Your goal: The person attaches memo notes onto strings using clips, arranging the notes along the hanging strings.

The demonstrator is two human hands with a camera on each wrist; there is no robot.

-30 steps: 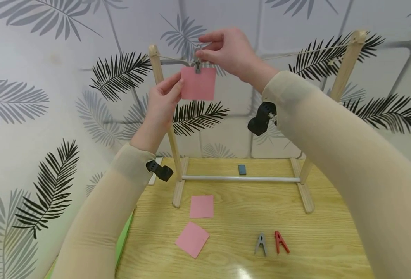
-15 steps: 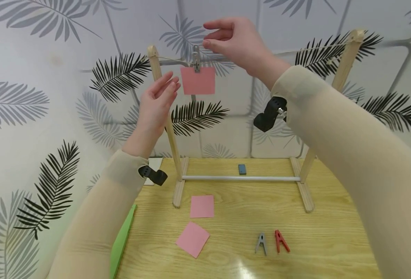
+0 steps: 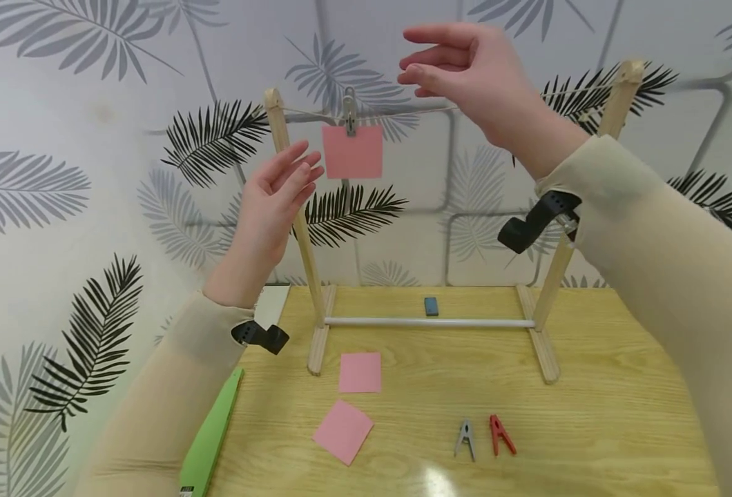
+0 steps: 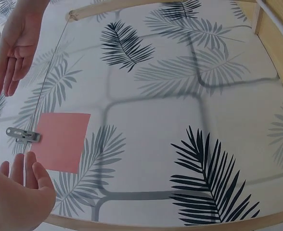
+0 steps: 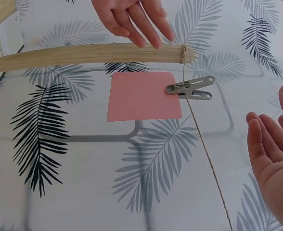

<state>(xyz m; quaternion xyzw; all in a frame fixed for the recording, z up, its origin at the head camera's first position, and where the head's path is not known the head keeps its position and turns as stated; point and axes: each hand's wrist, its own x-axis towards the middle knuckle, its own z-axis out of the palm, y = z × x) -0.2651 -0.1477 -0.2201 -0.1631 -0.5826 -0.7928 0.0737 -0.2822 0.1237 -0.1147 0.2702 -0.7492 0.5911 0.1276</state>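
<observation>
A pink paper square [image 3: 353,153] hangs from a string [image 5: 206,156], held at its top edge by a grey clothespin [image 5: 192,87]. My left hand [image 3: 279,197] is just left of the paper, fingers loosely bent and apart from it. Higher up and to the right, my right hand [image 3: 474,79] hovers over the string with nothing in its fingers. Two more pink paper squares, an upper one [image 3: 360,373] and a turned lower one [image 3: 343,432], lie on the table. Right of them lie a grey clothespin [image 3: 465,440] and a red clothespin [image 3: 501,435].
A wooden frame, with a left post [image 3: 304,241] and a right post [image 3: 555,269], carries the string and has a white crossbar [image 3: 428,322] low down. Behind the bar lies a small blue block [image 3: 431,306]. A green board [image 3: 213,435] stands at the table's left edge.
Both hands have let go: the right released the clothespin and moved right and up, the left released the paper and drew back left. The paper now hangs by the clothespin alone.
</observation>
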